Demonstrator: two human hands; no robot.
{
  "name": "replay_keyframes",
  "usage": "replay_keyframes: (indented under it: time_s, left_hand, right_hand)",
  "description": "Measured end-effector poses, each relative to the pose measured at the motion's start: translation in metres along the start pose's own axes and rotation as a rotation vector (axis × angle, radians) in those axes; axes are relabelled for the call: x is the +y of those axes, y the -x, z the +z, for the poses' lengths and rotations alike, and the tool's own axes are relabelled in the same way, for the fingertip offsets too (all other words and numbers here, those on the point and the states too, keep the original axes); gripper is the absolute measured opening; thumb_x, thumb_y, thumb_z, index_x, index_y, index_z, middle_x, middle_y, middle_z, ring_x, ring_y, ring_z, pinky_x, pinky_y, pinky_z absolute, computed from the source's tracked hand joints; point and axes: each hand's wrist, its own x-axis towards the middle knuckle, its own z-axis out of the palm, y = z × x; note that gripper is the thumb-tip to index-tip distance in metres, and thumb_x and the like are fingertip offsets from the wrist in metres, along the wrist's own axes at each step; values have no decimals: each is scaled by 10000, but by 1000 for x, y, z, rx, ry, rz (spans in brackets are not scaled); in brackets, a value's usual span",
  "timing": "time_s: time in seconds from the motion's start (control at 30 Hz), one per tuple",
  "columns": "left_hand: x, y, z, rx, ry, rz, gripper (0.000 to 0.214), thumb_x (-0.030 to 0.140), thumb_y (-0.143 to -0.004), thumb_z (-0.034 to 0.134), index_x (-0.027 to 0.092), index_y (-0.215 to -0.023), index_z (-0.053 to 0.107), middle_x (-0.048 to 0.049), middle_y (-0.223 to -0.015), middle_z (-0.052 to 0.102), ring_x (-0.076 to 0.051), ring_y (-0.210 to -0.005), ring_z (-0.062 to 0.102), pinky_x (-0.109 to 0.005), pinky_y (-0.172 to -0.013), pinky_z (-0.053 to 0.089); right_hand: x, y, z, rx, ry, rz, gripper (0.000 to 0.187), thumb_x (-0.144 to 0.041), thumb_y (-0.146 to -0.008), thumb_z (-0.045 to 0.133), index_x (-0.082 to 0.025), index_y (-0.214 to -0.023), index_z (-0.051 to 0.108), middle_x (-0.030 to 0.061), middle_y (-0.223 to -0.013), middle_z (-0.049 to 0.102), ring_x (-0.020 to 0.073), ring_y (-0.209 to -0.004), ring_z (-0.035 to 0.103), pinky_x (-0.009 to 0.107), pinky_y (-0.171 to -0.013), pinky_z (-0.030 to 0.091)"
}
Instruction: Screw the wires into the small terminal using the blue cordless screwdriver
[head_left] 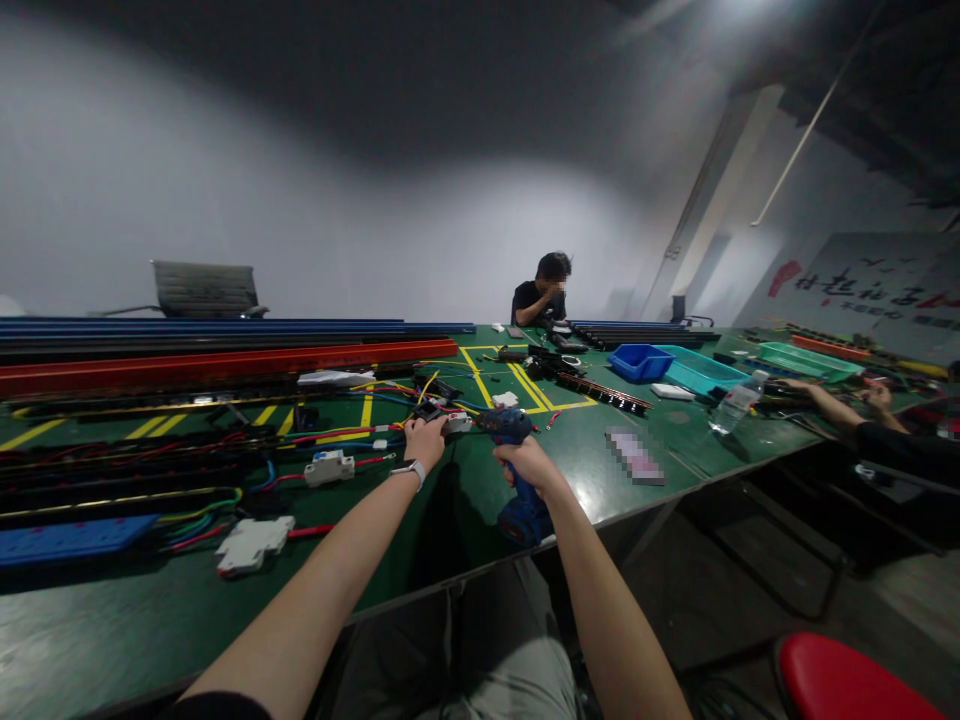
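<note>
My right hand is wrapped round the grip of a blue cordless drill, held upright over the near edge of the green table. The drill's nose points left, toward a small white circuit breaker. My left hand, with a pale watch on the wrist, is closed on that breaker, and its fingers are partly hidden. Coloured wires run behind it. Left of my left hand lie another white breaker with red wire and, nearer me, a larger white breaker block.
A blue power strip and long red rails lie left. Blue and teal bins, a plastic bottle and a blurred-out flat item are right. One person sits opposite; another's arms reach in from the right.
</note>
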Motion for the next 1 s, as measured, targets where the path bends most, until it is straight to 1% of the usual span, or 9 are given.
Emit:
replay_keyframes:
  time_s: [0.17, 0.33, 0.63, 0.83, 1.0]
  left_hand:
    - [0, -2, 4, -8, 10, -10, 544, 157, -841, 479, 339, -1343, 586, -65, -1210, 687, -272, -1120, 497, -457, -1033, 208]
    - [-3, -4, 7, 1, 19, 1, 547, 159, -843, 484, 333, -1353, 582, -78, -1208, 686, -281, -1130, 496, -460, -1024, 209]
    - [-4, -5, 8, -22, -2, -12, 504, 189, -862, 470, 307, -1337, 594, -87, -1203, 684, -279, -1131, 495, -447, -1028, 213]
    - [-5, -5, 9, 5, 2, 0, 501, 190, -857, 477, 313, -1327, 597, -85, -1171, 692, -273, -1110, 500, -450, -1030, 208]
    - [-4, -4, 9, -2, 3, -6, 507, 184, -860, 478, 313, -1336, 593, -85, -1188, 688, -275, -1124, 496, -446, -1031, 215]
  right_hand:
    - [0, 0, 0, 5, 1, 5, 131, -204, -691, 591, -199, -629, 476, -55, -401, 451, 113, -353, 456, 214, -361, 370]
    - [-1, 1, 1, 11, 2, 11, 129, -209, -689, 605, -195, -637, 488, -52, -399, 460, 110, -356, 459, 211, -374, 373]
    - [-1, 1, 0, 4, -14, 31, 120, -207, -697, 601, -196, -650, 491, -54, -399, 457, 111, -349, 452, 215, -370, 376]
    - [-3, 3, 0, 4, -18, 24, 133, -207, -696, 609, -198, -647, 486, -51, -402, 461, 112, -351, 457, 216, -372, 375]
    - [-1, 1, 1, 8, -15, 23, 143, -217, -698, 611, -198, -638, 483, -54, -407, 462, 107, -349, 454, 214, -372, 374]
